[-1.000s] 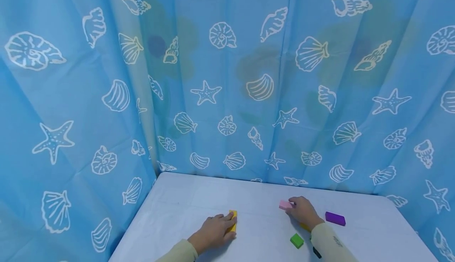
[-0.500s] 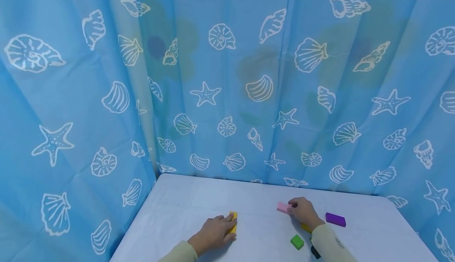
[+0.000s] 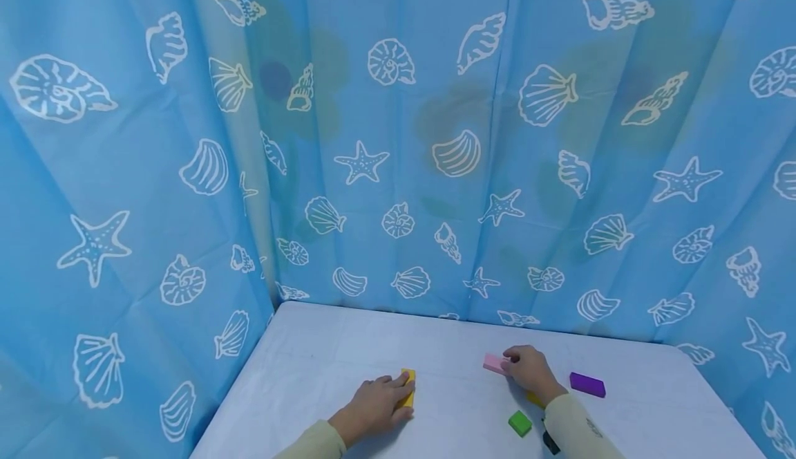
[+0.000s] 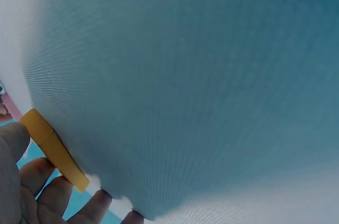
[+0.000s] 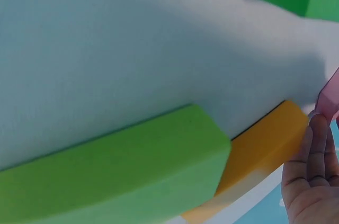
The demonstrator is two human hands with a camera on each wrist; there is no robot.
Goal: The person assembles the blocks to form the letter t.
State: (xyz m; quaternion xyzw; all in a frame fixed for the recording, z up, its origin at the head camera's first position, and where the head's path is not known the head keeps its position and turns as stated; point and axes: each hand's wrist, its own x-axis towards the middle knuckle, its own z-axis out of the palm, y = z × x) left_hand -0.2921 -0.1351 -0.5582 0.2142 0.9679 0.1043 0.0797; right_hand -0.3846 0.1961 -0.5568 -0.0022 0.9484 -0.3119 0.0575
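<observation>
On the white table, my left hand [image 3: 376,404] pinches a yellow block [image 3: 408,375] that stands lengthwise away from me. In the left wrist view the thumb is at one end of this yellow block [image 4: 55,150] and fingertips lie along its side; a seam line crosses it. Farther right, my right hand [image 3: 530,370] holds a pink block [image 3: 495,363] by its right end, its left part sticking out past the fingers. The right wrist view shows only an edge of the pink block [image 5: 329,97] at the fingertips.
Near the right hand lie a purple block [image 3: 587,384], a green block [image 3: 519,423] and another yellow block [image 3: 535,398], partly hidden by the wrist. A dark block [image 3: 551,443] shows beside the right sleeve. A blue shell-print curtain [image 3: 398,169] borders the table's back and left.
The pink block has shifted slightly left and more of it shows beyond the right fingers. The left hand and its yellow block stay in place.
</observation>
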